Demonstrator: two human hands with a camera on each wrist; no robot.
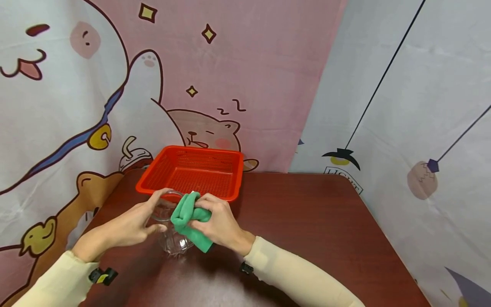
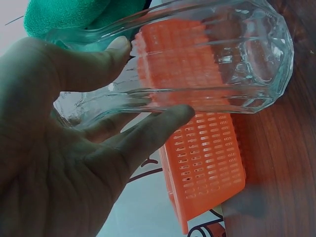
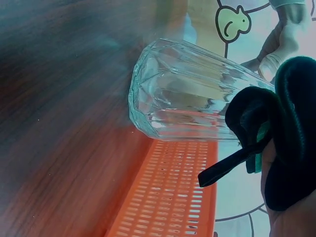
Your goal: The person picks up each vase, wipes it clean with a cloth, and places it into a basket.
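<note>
A clear glass vase (image 1: 176, 244) with fluted sides and a wide rim is held by the left hand (image 1: 128, 225) near its upper part. The left wrist view shows the thumb on one side of the vase (image 2: 247, 54) and the fingers on the other. My right hand (image 1: 222, 219) pinches a folded green cloth (image 1: 186, 212) against the side of the vase's mouth, and part of the cloth hangs down in front of the glass. From the right wrist the cloth (image 3: 296, 133) looks dark and covers the vase's mouth end.
An orange-red perforated plastic basket (image 1: 203, 181) stands at the back left of the brown wooden table (image 1: 299, 238), just behind the vase. A cloth with cartoon animals (image 1: 264, 76) hangs behind and along the sides of the table.
</note>
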